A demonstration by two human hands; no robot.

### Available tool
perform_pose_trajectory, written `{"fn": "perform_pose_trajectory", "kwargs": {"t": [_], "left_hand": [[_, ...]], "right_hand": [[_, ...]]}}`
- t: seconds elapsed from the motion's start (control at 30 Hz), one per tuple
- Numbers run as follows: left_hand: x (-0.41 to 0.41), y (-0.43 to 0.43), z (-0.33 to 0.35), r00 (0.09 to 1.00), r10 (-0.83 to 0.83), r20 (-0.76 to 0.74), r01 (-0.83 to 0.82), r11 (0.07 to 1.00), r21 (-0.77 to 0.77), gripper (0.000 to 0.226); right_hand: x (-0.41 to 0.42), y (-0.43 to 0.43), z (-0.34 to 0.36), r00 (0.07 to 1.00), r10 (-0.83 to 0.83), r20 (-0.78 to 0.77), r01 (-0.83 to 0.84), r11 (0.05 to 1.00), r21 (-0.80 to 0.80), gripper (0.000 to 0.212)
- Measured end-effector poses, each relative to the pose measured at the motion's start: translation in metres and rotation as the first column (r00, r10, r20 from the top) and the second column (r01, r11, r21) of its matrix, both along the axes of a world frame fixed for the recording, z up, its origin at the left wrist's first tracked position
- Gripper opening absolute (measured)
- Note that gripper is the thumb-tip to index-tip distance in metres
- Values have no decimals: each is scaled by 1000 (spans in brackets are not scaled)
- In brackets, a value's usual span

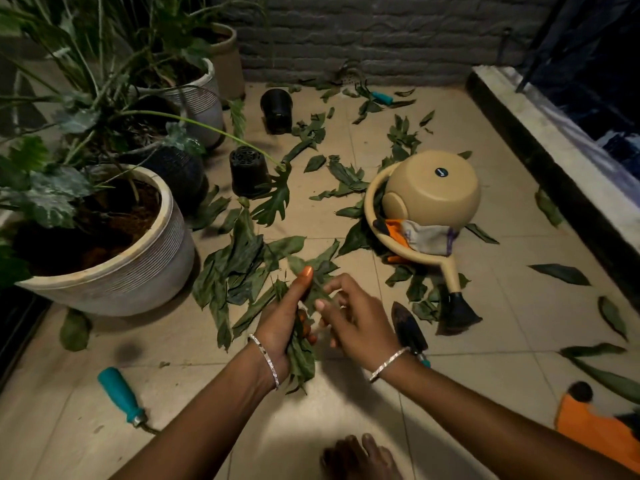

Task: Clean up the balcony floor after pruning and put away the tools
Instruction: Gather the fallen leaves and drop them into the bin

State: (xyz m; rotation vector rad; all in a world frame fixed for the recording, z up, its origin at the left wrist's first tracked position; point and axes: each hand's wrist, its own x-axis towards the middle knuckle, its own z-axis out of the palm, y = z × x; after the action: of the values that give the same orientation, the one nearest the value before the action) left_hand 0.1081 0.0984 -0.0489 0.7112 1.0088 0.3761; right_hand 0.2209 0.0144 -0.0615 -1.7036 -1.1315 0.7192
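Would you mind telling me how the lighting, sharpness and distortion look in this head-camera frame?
Head view: dim lighting, brightest on the floor tiles near the bottom; the right hand is motion-blurred, while the left hand gripping leaves is sharper; wide-angle distortion bows the ledge; the plants sit in shadow.

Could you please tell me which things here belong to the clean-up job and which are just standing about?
Belong: left hand gripping a leaf bunch, scattered leaves, teal-handled tool, trowel, watering can, glove.
Just there: white planter, brick wall, ledge.
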Motion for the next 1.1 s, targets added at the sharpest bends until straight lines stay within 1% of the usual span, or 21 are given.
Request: {"fn": "perform_pose_trajectory", "kwargs": {"t": [0.03, 0.07, 0.13, 0.17, 0.23, 0.33, 0.37, 0.43, 0.47, 0.5, 0.57, 0.63, 0.7, 0.73, 0.77, 0.83, 0.9, 0.93, 1.0, 1.1], "left_hand": [[-1, -1, 2, 1000, -13, 11, 13, 1000, -2, 55], [-2, -1, 2, 1000, -6, -16, 6, 1000, 0, 54], [-4, -1, 2, 990, 61, -130, -59, 998, 25, 47], [-6, 1, 1, 979, 104, -173, -99, 994, 37, 44], [-12, 7, -4, 962, 177, -206, -170, 984, 53, 36], [-31, 18, -11, 948, 249, -198, -242, 968, 59, 33], [-38, 21, -11, 946, 266, -187, -261, 964, 47, 36], [-50, 24, -9, 947, 276, -166, -276, 961, 24, 37], [-57, 27, -9, 949, 277, -154, -278, 960, 13, 36], [-63, 28, -9, 950, 280, -141, -283, 959, -2, 34], [-76, 33, -9, 951, 289, -106, -296, 954, -51, 33], [-86, 38, -10, 949, 309, -56, -314, 943, -115, 31], [-93, 42, -10, 946, 323, -22, -322, 935, -148, 26], [-95, 43, -11, 945, 328, -11, -326, 933, -150, 25], [-96, 43, -10, 944, 330, -1, -327, 933, -149, 24], [-98, 44, -12, 944, 328, 11, -324, 935, -144, 25], [-100, 44, -14, 946, 323, 5, -320, 938, -135, 29], [-101, 45, -16, 947, 322, 3, -319, 938, -133, 31], [-102, 46, -19, 951, 309, -5, -307, 943, -128, 36], [-100, 46, -20, 959, 282, -29, -284, 953, -106, 43]], "right_hand": [[-10, -4, 2, 999, 39, 35, -40, 999, 7, 15], [-17, -6, 0, 996, 66, 67, -67, 998, 7, 17], [-25, -8, -5, 992, 87, 96, -87, 996, -1, 21], [-25, -7, -6, 993, 82, 79, -82, 997, -13, 23], [-24, -2, -6, 998, 63, 16, -63, 997, -34, 27], [-8, 15, -28, 999, -29, -41, 24, 993, -115, 25], [3, 23, -43, 998, -69, -1, 68, 986, -150, 22], [28, 41, -78, 982, -86, 168, 122, 968, -220, 12], [40, 52, -93, 966, -51, 253, 120, 956, -268, 7], [50, 62, -103, 948, 8, 319, 102, 939, -328, 10], [61, 84, -117, 878, 176, 445, 26, 911, -412, 41], [62, 104, -118, 751, 359, 554, -56, 871, -488, 69], [61, 121, -120, 615, 494, 614, -135, 834, -535, 84], [59, 126, -121, 574, 534, 621, -166, 818, -550, 89], [58, 130, -123, 553, 561, 616, -179, 802, -570, 91], [55, 131, -128, 520, 597, 610, -180, 775, -605, 86], [50, 125, -134, 476, 601, 642, -146, 773, -617, 71], [48, 120, -136, 474, 575, 667, -130, 795, -593, 62], [45, 110, -141, 500, 517, 695, -112, 834, -540, 47], [45, 92, -145, 510, 505, 696, -105, 840, -532, 31]]}}
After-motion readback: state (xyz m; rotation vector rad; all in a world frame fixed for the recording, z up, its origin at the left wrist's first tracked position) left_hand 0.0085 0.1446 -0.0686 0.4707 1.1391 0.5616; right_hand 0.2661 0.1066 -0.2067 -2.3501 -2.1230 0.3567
